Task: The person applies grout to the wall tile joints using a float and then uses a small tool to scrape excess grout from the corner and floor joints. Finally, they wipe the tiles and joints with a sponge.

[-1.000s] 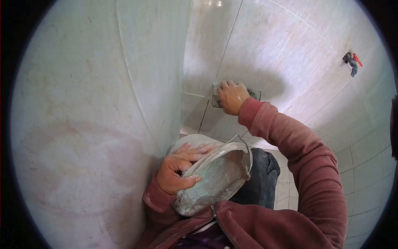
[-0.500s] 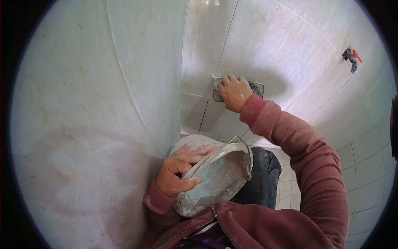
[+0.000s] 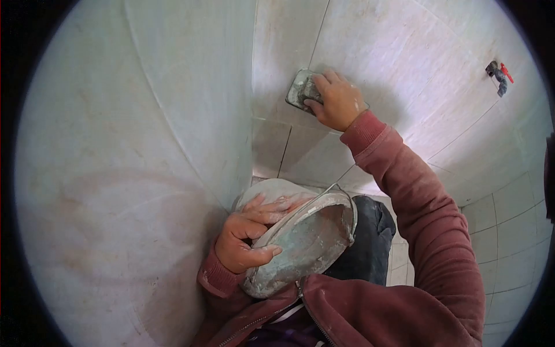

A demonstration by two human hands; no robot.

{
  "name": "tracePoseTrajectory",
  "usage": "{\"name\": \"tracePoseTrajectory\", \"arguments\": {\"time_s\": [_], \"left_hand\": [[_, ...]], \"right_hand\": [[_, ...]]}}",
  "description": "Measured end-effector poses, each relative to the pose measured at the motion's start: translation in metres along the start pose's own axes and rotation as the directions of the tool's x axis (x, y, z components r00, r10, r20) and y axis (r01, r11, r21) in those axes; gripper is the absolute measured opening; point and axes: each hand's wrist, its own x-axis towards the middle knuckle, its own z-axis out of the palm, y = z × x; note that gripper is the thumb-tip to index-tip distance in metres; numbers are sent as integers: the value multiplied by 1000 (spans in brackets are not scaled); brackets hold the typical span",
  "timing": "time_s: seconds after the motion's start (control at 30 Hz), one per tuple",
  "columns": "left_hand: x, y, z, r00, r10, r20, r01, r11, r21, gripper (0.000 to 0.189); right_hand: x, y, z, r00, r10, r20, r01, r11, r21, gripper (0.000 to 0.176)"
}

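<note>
My right hand [image 3: 337, 98] is closed round the handle of a grout float [image 3: 299, 89], a rectangular tool smeared with pale paste. The float lies tilted against the tiled wall [image 3: 370, 40], across the joint line between two tiles. Lower down, my left hand [image 3: 245, 234] grips the rim of a bucket [image 3: 306, 246], thumb inside and fingers spread over its outer side. Tipped toward me, the bucket shows an inside coated with whitish residue. Its wire handle [image 3: 334, 186] rests up by the rim. White smears mark both hands.
A tap with a red lever [image 3: 502, 75] sticks out of the wall at the upper right. Close on my left stands another tiled wall [image 3: 115, 144]. My dark-trousered leg [image 3: 367, 237] is beside the bucket, above a tiled floor [image 3: 399, 263].
My right hand has moved the float up the wall and turned it to a slant. The left hand keeps its hold on the bucket, which has hardly shifted.
</note>
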Motion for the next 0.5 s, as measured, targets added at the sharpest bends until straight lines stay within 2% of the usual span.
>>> {"name": "tracePoseTrajectory", "arguments": {"time_s": [0.07, 0.17, 0.3, 0.37, 0.43, 0.47, 0.5], "left_hand": [[0, -1, 0, 998, 60, 4, -60, 998, -6, 12], [0, -1, -1, 998, 52, 21, -52, 999, -13, 13], [-2, 1, 1, 999, 47, 4, -47, 999, -2, 9], [-2, 3, 2, 999, 31, -16, -31, 999, -16, 8], [0, 7, 5, 999, 37, -9, -37, 999, -26, 9], [1, 9, 4, 999, 33, -10, -33, 999, -41, 11], [1, 10, 2, 999, 50, -8, -50, 998, -27, 11]], "right_hand": [[-7, -2, 16, 998, -57, 28, 57, 998, 5, 30], [-20, -7, 39, 992, -59, 113, 59, 998, 5, 30], [-44, -8, 75, 993, -116, 24, 116, 993, -20, 28], [-58, -9, 92, 955, -84, 283, 100, 994, -40, 39], [-77, -5, 122, 855, -33, 517, 43, 999, -6, 40], [-81, -5, 121, 867, -31, 497, 44, 999, -15, 40], [-86, -5, 113, 869, -34, 494, -9, 996, 83, 40]]}}
